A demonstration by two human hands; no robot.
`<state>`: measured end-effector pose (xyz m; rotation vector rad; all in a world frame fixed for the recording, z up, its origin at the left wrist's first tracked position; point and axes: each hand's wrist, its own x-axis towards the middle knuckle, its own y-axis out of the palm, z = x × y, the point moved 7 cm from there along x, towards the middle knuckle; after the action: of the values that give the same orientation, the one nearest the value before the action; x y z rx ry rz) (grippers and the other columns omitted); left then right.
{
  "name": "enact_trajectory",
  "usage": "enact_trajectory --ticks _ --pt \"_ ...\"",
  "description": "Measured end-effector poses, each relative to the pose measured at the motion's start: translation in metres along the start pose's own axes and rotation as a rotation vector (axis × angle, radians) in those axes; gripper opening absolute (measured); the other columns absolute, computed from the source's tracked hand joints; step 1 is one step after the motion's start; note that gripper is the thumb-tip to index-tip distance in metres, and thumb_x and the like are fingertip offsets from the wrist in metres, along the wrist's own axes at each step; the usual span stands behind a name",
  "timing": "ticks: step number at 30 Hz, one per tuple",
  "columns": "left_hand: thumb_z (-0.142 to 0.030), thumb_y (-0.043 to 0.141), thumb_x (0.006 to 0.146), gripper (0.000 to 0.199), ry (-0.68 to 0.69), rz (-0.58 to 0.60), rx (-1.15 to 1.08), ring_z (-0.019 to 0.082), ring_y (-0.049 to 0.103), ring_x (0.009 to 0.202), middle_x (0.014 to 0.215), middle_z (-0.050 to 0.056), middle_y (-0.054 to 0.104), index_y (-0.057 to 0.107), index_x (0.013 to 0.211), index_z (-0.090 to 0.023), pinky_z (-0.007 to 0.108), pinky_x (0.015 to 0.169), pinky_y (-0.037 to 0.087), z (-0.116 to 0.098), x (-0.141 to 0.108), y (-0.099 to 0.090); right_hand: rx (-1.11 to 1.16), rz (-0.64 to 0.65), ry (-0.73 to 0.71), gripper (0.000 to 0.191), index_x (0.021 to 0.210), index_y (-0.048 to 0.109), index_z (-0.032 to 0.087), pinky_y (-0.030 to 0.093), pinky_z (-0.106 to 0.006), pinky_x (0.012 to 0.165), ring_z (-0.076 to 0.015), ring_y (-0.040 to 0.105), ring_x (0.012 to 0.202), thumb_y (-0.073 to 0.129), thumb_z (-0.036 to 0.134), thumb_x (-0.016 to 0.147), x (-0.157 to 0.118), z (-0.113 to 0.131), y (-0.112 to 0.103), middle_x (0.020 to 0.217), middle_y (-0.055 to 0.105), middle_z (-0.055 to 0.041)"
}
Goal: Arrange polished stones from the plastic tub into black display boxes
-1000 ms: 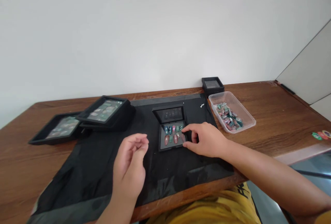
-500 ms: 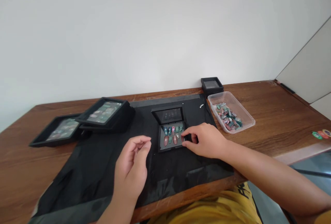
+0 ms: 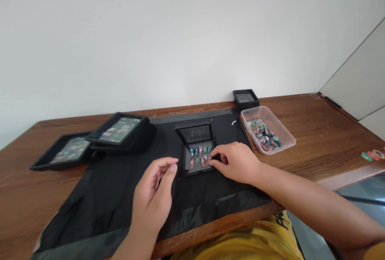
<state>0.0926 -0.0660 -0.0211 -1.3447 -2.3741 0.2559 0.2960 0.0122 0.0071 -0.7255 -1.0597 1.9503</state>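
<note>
In the middle of a black mat [image 3: 120,196] lies a small black hinged case [image 3: 184,168] with its clear-windowed lid [image 3: 197,133] raised at the back. Two rows of press-on nails [image 3: 192,163], teal, green and pinkish-brown, line its grey bed. My right hand [image 3: 237,162] reaches over the case's right side, thumb and forefinger pinching a pinkish-brown press-on nail [image 3: 208,160] at the end of the front row. Left of the case, my left hand [image 3: 154,192] hovers above the mat, fingers curled and thumb close to the forefinger; nothing shows in it.
A clear plastic tub [image 3: 288,140] of loose press-on nails stands to the right. Behind it are stacked black cases [image 3: 246,98]. At the left, more black cases [image 3: 144,132] with nails under their windows lean over one another. Several coloured round pieces [image 3: 373,155] lie at the far right.
My right hand has shifted slightly left over the case, bringing the pinched nail closer to its neighbours in the front row. The left hand has stayed nearly still.
</note>
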Motion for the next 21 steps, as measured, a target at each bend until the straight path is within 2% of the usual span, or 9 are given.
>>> enact_trajectory --ticks 3,7,17,21 --pt "-0.042 0.066 0.087 0.019 -0.003 0.000 0.002 0.021 0.071 0.080 0.087 0.002 0.074 0.071 0.091 -0.024 0.030 0.072 0.059 0.0005 0.0005 -0.0002 -0.010 0.009 -0.012 0.021 0.114 0.081 0.027 0.031 -0.027 0.062 -0.0161 0.065 0.072 0.075 0.034 0.095 0.0014 -0.0001 0.0020 0.076 0.075 0.0010" --pt "-0.043 0.065 0.088 0.020 0.006 0.011 0.007 0.021 0.071 0.080 0.086 0.002 0.074 0.070 0.090 -0.024 0.029 0.073 0.058 -0.0006 0.0009 -0.0002 -0.006 0.024 -0.046 0.016 0.109 0.082 0.029 0.032 -0.027 0.063 -0.0161 0.065 0.073 0.072 0.031 0.096 0.0025 0.0014 0.0039 0.077 0.075 0.0011" --pt "-0.042 0.065 0.088 0.019 0.005 0.037 0.013 0.020 0.071 0.079 0.085 0.001 0.075 0.071 0.089 -0.025 0.028 0.072 0.057 -0.0008 0.0013 0.0015 -0.020 0.042 -0.059 0.014 0.105 0.079 0.027 0.030 -0.028 0.063 -0.0171 0.064 0.074 0.073 0.035 0.095 0.0072 0.0053 0.0043 0.075 0.072 0.0013" --pt "-0.041 0.066 0.088 0.018 0.014 0.021 -0.012 0.020 0.072 0.082 0.086 0.001 0.075 0.073 0.091 -0.025 0.027 0.075 0.058 -0.0001 0.0010 0.0005 0.010 0.067 -0.135 0.006 0.097 0.077 0.025 0.029 -0.027 0.063 -0.0156 0.061 0.071 0.071 0.028 0.097 0.0091 0.0092 0.0084 0.072 0.068 0.0025"
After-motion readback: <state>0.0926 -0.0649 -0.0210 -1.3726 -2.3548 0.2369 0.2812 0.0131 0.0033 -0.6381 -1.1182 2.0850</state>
